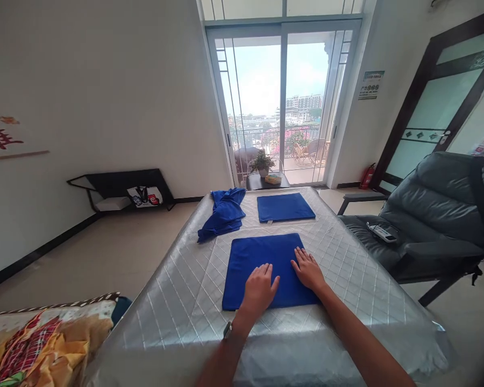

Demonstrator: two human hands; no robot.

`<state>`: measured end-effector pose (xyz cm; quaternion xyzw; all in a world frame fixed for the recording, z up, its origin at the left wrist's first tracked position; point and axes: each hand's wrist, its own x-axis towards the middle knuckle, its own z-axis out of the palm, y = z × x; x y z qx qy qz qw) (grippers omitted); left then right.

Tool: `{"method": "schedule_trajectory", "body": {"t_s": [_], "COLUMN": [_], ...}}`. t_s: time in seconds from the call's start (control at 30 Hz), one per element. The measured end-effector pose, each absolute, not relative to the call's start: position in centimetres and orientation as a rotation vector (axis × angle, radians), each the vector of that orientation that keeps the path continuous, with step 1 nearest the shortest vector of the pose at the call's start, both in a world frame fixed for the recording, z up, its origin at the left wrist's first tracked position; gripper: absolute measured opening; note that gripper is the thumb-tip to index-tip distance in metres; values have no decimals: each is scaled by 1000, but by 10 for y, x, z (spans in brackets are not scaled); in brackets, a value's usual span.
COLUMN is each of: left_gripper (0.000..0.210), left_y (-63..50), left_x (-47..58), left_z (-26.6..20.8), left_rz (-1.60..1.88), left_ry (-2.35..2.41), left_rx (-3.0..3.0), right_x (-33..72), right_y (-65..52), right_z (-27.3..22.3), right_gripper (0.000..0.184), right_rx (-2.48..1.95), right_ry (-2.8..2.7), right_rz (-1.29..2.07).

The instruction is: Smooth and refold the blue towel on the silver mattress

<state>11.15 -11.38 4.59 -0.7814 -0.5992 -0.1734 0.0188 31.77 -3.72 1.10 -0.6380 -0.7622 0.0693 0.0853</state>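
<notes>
A flat blue rectangular cloth [280, 252], perhaps a cushion cover, lies smooth on the quilted mattress [185, 290] in front of me. My left hand [260, 287] rests on its lower middle, thumb apart from the fingers. On the cloth's right side my right hand [308, 270] lies flat with its fingers stretched forward. Neither hand grips anything. Farther away is a second flat blue cloth [285, 207] with a small white tag at its near edge. To its left, a crumpled blue cloth [226, 214] sits in a loose heap.
A dark reclining chair [439, 209] with a white power strip [381, 232] on its seat stands to the right. Behind the mattress, a small table [255, 184] holds a potted plant [262, 163]. Colourful fabrics [36, 349] lie at the lower left.
</notes>
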Motion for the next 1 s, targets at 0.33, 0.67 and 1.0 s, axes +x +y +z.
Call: {"method": "schedule_trajectory", "body": {"t_s": [0.33, 0.67, 1.0], "left_gripper": [67, 81, 83], "left_y": [-47, -56, -67], "left_x": [178, 97, 11], "left_z": [8, 10, -1], "left_rz": [-576, -278, -250], "left_ry": [-1814, -2044, -2217], "left_rx": [-2532, -2351, -2115], "right_x": [320, 319, 318], "right_y": [-39, -36, -38], "right_z": [7, 7, 11], "right_gripper": [60, 63, 64], "right_rx": [-1872, -1892, -1910], "right_ry": [-2292, -2239, -2256], "right_rz": [167, 241, 223]}}
